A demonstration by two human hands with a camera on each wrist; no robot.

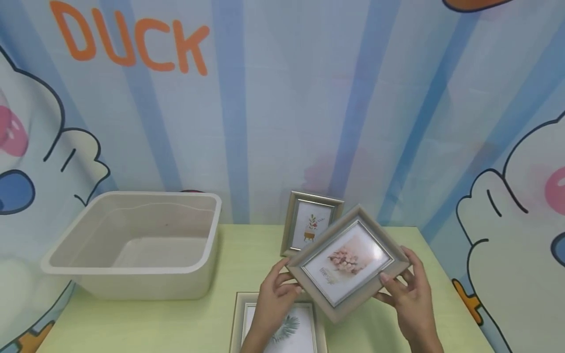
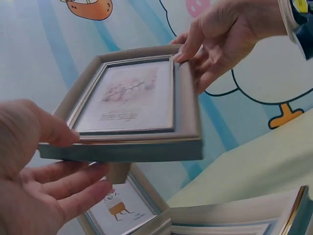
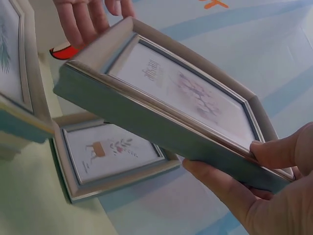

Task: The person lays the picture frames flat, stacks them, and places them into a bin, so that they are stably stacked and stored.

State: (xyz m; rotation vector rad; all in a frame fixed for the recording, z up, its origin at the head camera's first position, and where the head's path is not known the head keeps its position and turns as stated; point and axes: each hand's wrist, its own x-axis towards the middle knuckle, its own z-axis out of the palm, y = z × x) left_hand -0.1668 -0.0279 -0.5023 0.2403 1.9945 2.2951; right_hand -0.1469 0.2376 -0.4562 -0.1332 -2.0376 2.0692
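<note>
Both hands hold a picture frame (image 1: 353, 267) up off the table, tilted, with a pink blossom print facing up. My left hand (image 1: 274, 298) grips its left corner; in the left wrist view the thumb lies on the front and the fingers are underneath. My right hand (image 1: 414, 305) pinches the right corner, thumb on the front edge and fingers behind. Beyond it a smaller-looking frame (image 1: 311, 221) with a potted-plant print stands upright, partly covered by the held one. Below the left hand is another frame (image 1: 236, 326) with a green leaf print, partly hidden by the forearm.
A deep beige plastic bin (image 1: 132, 270) stands on the left of the pale yellow-green table (image 1: 176, 326). Behind the table hangs a blue striped cloth (image 1: 282, 108) with cartoon ducks and orange lettering.
</note>
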